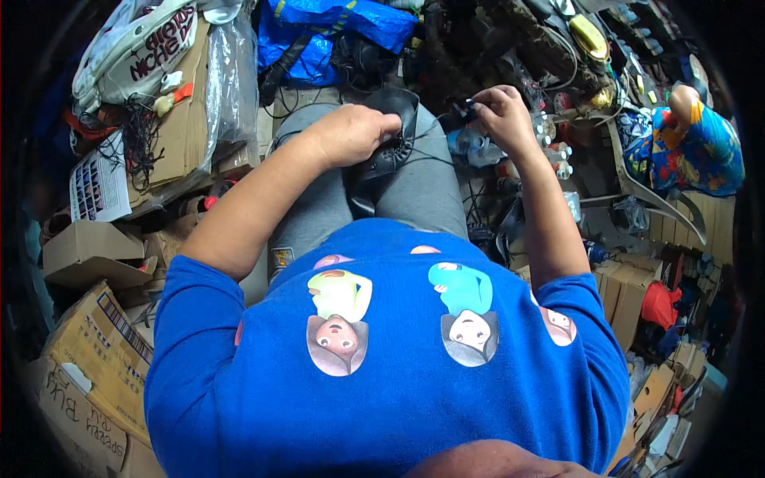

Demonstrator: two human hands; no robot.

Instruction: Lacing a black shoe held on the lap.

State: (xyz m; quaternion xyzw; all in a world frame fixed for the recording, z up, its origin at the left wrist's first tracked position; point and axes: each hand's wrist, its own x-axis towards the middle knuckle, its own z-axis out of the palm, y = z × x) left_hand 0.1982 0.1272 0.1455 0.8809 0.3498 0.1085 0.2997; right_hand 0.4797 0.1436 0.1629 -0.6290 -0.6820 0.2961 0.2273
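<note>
A black leather shoe with laces or thread at its front lies across my lap, over my grey trousers. My left hand is closed on its upper edge, the thumb pointing right. To the right of the shoe, my right hand is raised with fingers pinched around a small dark item, too small to name. A thin dark strand runs from the shoe toward my right hand. The inside of the shoe is mostly hidden.
Blue plastic sheeting lies ahead. Flattened cardboard and cardboard boxes crowd the left. Several small bottles stand right of my knee. Another person in a colourful patterned garment is at the far right.
</note>
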